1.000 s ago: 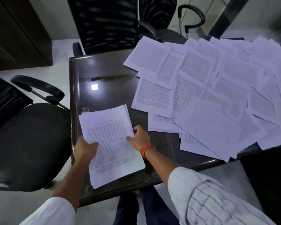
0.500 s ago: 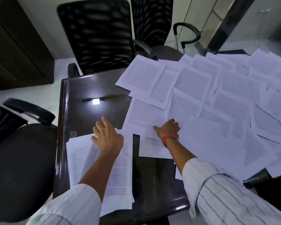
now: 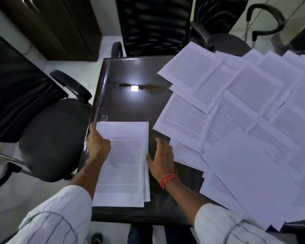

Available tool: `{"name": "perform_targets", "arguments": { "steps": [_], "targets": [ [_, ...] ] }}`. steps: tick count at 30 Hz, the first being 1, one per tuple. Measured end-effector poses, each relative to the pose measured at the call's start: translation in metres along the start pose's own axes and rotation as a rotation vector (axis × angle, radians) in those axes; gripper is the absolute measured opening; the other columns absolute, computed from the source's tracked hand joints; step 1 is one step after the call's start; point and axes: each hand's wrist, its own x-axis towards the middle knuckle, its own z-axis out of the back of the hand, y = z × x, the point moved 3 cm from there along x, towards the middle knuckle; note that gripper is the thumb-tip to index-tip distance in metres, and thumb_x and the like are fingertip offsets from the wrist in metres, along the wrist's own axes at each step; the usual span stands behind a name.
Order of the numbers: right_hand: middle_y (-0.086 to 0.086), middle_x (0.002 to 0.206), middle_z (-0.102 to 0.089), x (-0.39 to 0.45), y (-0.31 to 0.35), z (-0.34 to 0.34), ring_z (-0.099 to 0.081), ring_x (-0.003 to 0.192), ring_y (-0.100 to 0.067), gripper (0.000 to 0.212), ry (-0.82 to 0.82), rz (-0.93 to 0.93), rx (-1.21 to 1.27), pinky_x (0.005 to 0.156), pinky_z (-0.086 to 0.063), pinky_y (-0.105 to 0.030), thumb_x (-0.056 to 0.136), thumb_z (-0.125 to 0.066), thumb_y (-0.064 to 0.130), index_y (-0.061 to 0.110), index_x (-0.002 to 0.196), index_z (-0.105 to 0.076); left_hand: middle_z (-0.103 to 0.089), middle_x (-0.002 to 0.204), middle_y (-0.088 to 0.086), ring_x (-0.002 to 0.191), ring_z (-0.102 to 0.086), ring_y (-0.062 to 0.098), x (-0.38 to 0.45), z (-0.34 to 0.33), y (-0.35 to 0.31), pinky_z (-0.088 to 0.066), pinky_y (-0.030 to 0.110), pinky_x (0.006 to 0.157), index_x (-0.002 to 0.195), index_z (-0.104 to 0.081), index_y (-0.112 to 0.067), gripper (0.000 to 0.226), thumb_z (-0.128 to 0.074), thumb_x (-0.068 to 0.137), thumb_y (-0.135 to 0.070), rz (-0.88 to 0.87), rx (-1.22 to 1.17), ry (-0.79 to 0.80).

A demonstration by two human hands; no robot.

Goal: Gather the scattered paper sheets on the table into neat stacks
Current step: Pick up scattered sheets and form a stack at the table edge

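A small stack of printed sheets [image 3: 123,164] lies near the front left corner of the dark table [image 3: 130,103]. My left hand [image 3: 98,144] rests on the stack's upper left part at the left edge. On the other side my right hand [image 3: 161,158] lies with straight fingers against the stack's right edge. Many loose printed sheets [image 3: 236,120] overlap across the right half of the table, some hanging over the front edge.
A black office chair [image 3: 48,134] stands close to the table's left edge. Two more black chairs [image 3: 155,25] stand behind the far edge. A dark wooden cabinet [image 3: 60,27] is at the back left. A ceiling light reflects on the tabletop [image 3: 134,88].
My right hand has come back from the loose sheets to the stack's right edge. My left hand has shifted to the stack's left edge, and the stack now lies straighter.
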Motion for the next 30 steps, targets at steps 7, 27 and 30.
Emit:
{"name": "perform_targets", "arguments": {
  "steps": [7,27,30],
  "targets": [
    [-0.013,0.148,-0.031,-0.015,0.039,-0.035,-0.036,0.131,-0.029,0.076,0.099,-0.087,-0.169,0.104,-0.042,-0.037,0.088,-0.061,0.049,0.011,0.145,-0.028,-0.029,0.151,0.022,0.139,-0.029,0.042,0.003,-0.012,0.027,-0.035,0.058,0.108,0.151,-0.021,-0.005,0.085,-0.069,0.086,-0.03,0.147,0.155,0.12],
    [-0.021,0.155,-0.019,0.093,-0.067,0.1,-0.025,0.141,-0.038,0.104,-0.149,-0.868,0.153,0.108,-0.034,-0.051,0.084,-0.07,0.047,0.001,0.151,-0.006,-0.04,0.145,0.013,0.128,-0.048,0.034,-0.004,-0.096,-0.14,-0.046,0.049,0.106,0.143,-0.037,-0.005,0.074,-0.073,0.084,-0.028,-0.188,-0.194,0.636],
    [-0.021,0.151,-0.025,0.098,-0.078,0.094,-0.029,0.138,-0.037,0.1,-0.133,-0.868,0.268,0.106,-0.037,-0.049,0.082,-0.073,0.04,0.001,0.149,-0.011,-0.031,0.147,0.016,0.13,-0.043,0.037,-0.017,-0.127,-0.153,-0.044,0.042,0.101,0.146,-0.032,-0.001,0.068,-0.067,0.092,-0.024,-0.142,-0.071,0.648]
  ]
}}
